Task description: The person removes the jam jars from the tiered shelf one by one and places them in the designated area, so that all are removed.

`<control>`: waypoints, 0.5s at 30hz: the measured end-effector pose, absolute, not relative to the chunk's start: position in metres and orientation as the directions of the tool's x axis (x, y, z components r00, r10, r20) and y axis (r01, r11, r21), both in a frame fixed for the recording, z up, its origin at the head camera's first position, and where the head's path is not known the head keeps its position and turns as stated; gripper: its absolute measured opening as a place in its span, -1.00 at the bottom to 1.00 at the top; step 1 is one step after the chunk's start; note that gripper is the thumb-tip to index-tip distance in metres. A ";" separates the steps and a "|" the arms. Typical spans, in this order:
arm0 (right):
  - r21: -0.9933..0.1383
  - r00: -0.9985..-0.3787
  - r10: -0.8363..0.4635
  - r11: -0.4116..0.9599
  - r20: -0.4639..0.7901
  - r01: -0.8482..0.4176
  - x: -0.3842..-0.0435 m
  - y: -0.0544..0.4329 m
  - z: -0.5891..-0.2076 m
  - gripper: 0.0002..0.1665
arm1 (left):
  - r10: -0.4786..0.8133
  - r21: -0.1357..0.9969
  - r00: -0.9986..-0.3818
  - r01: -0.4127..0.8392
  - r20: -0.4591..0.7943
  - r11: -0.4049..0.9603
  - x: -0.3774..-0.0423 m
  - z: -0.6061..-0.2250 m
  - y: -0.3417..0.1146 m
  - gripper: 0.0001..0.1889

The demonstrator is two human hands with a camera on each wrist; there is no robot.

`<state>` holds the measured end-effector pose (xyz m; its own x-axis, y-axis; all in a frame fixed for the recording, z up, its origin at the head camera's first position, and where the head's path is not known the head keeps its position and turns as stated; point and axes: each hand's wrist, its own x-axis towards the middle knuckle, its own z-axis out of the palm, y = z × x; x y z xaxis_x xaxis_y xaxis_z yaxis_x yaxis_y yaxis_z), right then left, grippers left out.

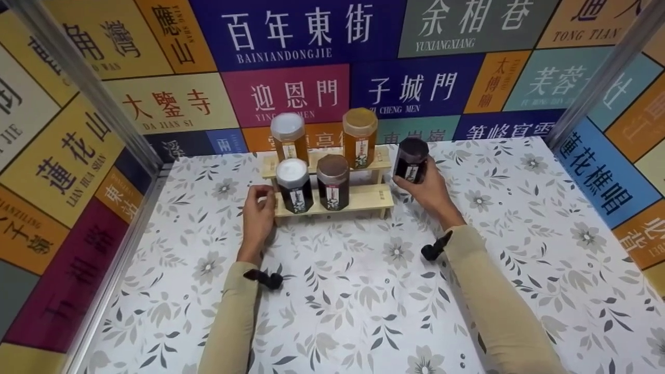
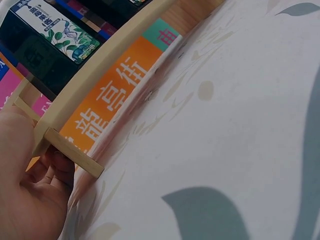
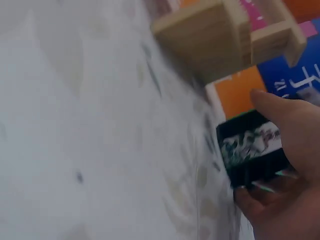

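A two-step wooden rack (image 1: 368, 197) stands toward the back of the table. My left hand (image 1: 258, 215) grips its left end, with thumb and curled fingers around the corner by a short leg (image 2: 75, 152). To the right of the rack, my right hand (image 1: 435, 193) holds a dark jar (image 1: 413, 155) with a dark lid, thumb in front and fingers around its far side. On the lower step stand a dark jar with a white lid (image 1: 294, 186) and another with a brown lid (image 1: 333, 182). Two amber jars, one white-lidded (image 1: 289, 136) and one yellow-lidded (image 1: 359, 139), occupy the upper step.
A white tablecloth (image 1: 332, 311) printed with grey leaves and flowers covers the table. Colourful panels with Chinese lettering (image 1: 291, 96) rise right behind the rack and along both sides. Metal posts (image 1: 98, 78) mark the corners.
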<state>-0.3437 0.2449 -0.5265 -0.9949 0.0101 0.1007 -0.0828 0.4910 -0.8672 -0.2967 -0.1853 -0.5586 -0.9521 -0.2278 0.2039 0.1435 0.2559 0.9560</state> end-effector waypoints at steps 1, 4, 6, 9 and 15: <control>-0.871 -0.993 0.018 0.483 0.117 -0.094 -0.341 0.243 -0.525 0.30 | -0.228 0.956 -0.952 0.145 0.206 0.255 -0.297 -0.558 -0.185 -0.80; -0.868 -0.977 0.062 0.474 0.204 -0.151 -0.331 0.232 -0.520 0.38 | -0.230 0.957 -0.951 0.150 0.208 0.247 -0.296 -0.558 -0.185 -0.80; -0.849 -0.952 0.109 0.489 0.288 -0.200 -0.323 0.223 -0.516 0.34 | -0.228 0.958 -0.951 0.152 0.208 0.241 -0.296 -0.558 -0.185 -0.80; -0.803 -0.876 0.176 0.511 0.448 -0.308 -0.310 0.207 -0.512 0.17 | -0.226 0.960 -0.952 0.153 0.207 0.236 -0.295 -0.559 -0.185 -0.80; -0.721 -0.759 0.166 0.491 0.629 -0.490 -0.287 0.169 -0.507 -0.26 | -0.224 0.954 -0.949 0.163 0.221 0.251 -0.296 -0.561 -0.185 -0.78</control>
<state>-0.2874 0.1685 -0.5075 -0.7593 0.1661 0.6292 -0.4898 0.4908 -0.7205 -0.2957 -0.1849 -0.5608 -0.9494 -0.2237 0.2206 0.1626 0.2508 0.9543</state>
